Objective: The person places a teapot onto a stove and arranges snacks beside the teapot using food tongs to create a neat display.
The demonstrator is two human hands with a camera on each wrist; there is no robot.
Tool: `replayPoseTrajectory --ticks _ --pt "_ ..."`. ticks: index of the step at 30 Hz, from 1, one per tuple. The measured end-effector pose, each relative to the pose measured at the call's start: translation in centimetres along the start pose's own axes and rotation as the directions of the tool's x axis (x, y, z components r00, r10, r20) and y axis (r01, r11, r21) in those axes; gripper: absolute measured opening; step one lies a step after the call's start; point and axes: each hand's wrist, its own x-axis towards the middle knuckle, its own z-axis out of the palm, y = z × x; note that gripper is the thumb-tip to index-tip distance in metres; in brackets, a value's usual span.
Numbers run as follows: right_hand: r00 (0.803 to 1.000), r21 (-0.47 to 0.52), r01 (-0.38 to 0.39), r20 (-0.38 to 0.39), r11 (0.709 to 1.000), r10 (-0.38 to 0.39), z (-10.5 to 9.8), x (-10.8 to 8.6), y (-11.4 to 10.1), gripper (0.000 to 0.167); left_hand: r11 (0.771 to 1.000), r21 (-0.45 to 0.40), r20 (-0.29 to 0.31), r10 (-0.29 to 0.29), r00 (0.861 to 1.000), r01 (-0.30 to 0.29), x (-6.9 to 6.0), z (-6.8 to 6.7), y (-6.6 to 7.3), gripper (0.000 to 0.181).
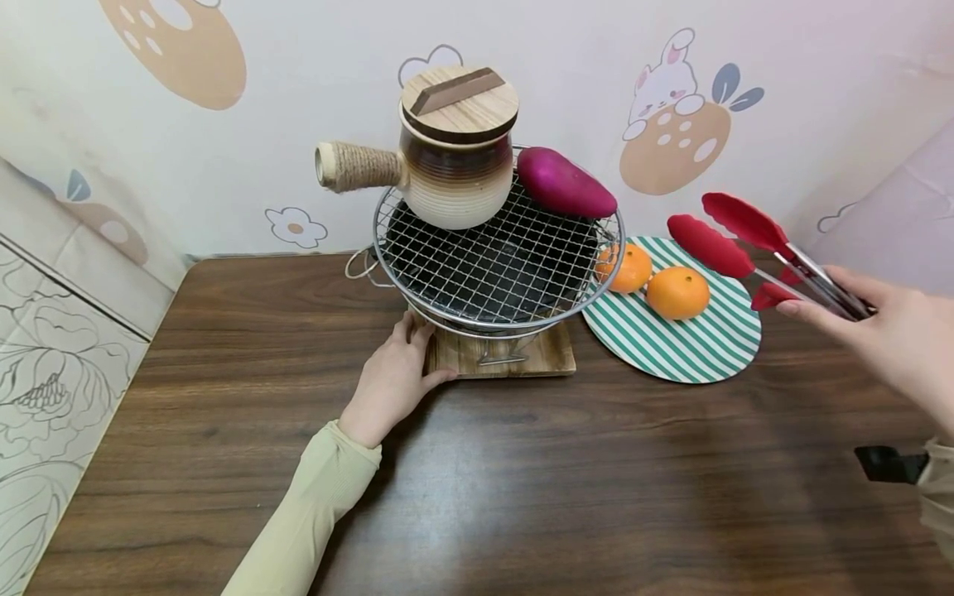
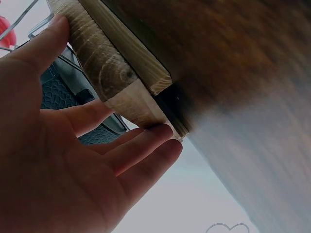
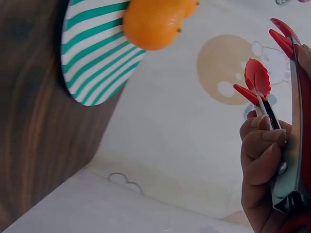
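Above the desk (image 1: 522,488), right hand (image 1: 894,323) grips red-tipped tongs (image 1: 745,222) — heads parted. Left hand (image 1: 389,379) touches wooden base (image 1: 547,354) — fingers extended.

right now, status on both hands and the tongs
Right hand holds red tongs, tips apart, nothing between them. Left hand touches wooden base. Purple vegetable and lidded pot on grill rack.

Two oranges (image 1: 678,292) sit on a green-and-white striped mat (image 1: 674,356) near a pale patterned wall (image 1: 335,116)
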Motion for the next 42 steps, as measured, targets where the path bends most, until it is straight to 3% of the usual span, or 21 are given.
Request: replayPoseTrajectory --ticks 8,23,34,42 --pt "0.997 -0.086 0.006 0.075 0.996 0.001 0.9 -0.1 0.7 0.075 1.000 0.001 -0.003 0.002 1.000 -0.002 0.0 0.1 0.0 0.079" --pt "0.975 -0.176 0.004 0.219 0.984 0.036 2.0 -0.3 2.0 0.078 1.000 -0.008 -0.011 0.007 1.000 -0.007 0.0 0.0 0.0 0.079" --pt "0.967 -0.215 -0.031 0.241 0.976 0.084 2.8 -0.5 2.5 0.086 1.000 -0.015 -0.016 0.007 1.000 -0.007 0.0 0.1 0.0 0.079" --pt "0.961 -0.205 -0.015 0.267 0.979 0.071 3.3 -0.4 2.9 0.087 1.000 -0.016 -0.026 0.006 1.000 -0.007 0.0 0.2 -0.1 0.078"
